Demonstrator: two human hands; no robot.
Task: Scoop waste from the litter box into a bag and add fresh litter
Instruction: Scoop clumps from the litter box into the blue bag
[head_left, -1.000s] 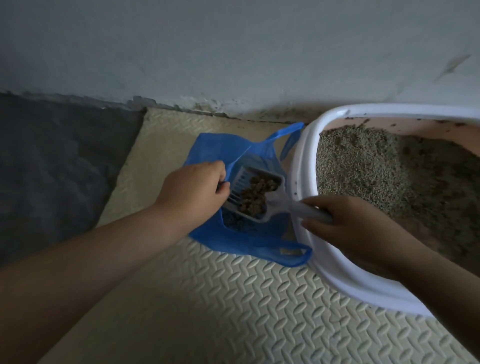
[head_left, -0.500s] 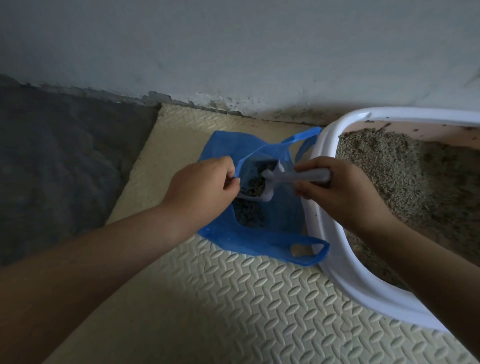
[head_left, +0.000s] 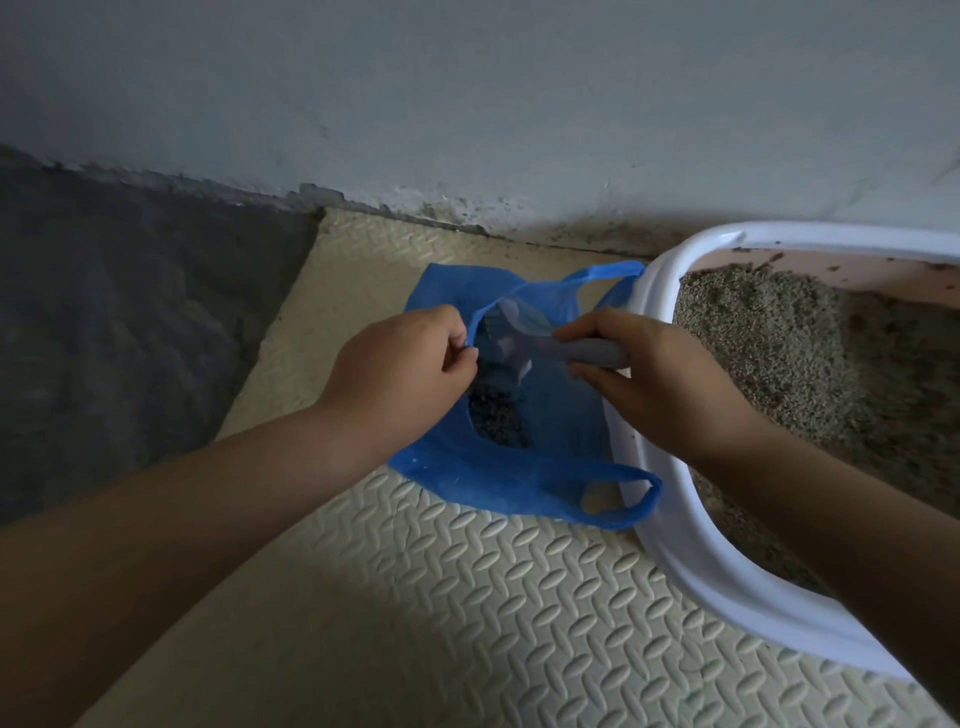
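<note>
A blue plastic bag lies open on the foam mat beside the white-rimmed litter box, which holds grey-brown litter. My left hand pinches the bag's rim and holds its mouth open. My right hand grips the handle of a grey scoop, whose head is tipped down inside the bag's mouth. Dark clumps of waste lie in the bottom of the bag. Most of the scoop's head is hidden by the bag.
A cream foam mat with an embossed pattern covers the floor under the bag and box. Dark bare floor lies to the left. A pale wall with a grimy base runs behind.
My right hand carried the loaded scoop over the bag and tipped it; the clumps dropped from the scoop into the bag. My left hand kept its hold on the bag's rim.
</note>
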